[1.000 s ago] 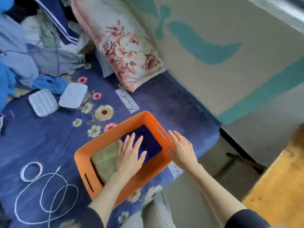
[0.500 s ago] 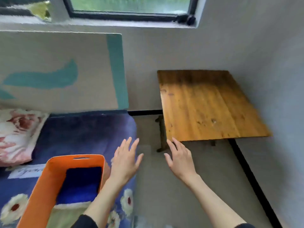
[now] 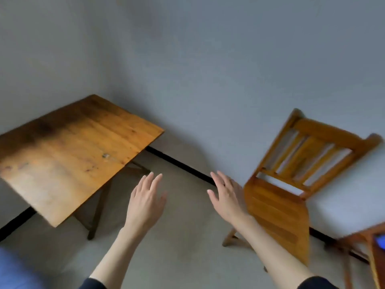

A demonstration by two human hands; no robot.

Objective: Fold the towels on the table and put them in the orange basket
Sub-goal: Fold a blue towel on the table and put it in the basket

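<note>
Hands were both up in front of me, palms down, holding nothing. Left hand [image 3: 145, 202] had its fingers straight and close together, thumb out to the side, over bare floor [image 3: 183, 236]. Right hand [image 3: 227, 197] was the same: fingers straight, slightly spread, nothing gripped. It sat in front of the near edge of a chair's seat; I couldn't tell whether it touched the wood or just overlapped it in view. Dark sleeve cuffs showed at the bottom edge on both arms.

Table [image 3: 68, 151] stood to the left, wooden top with a dark stain toward the far corner and a small pale mark near the middle. I saw no towel on it. Orange basket was out of view, and so were the towels, so I couldn't say where they sat.

Chair [image 3: 291, 184] was wooden with a slatted back, standing against the grey wall [image 3: 208, 69] to the right of the hands. Black skirting line [image 3: 181, 163] ran along the wall base behind the table and chair. Another piece of reddish wooden furniture [image 3: 373, 253] poked in at the lower right, with something blue on it, too cropped to identify. Blurred blue patch [image 3: 14, 270] filled the bottom left corner.
</note>
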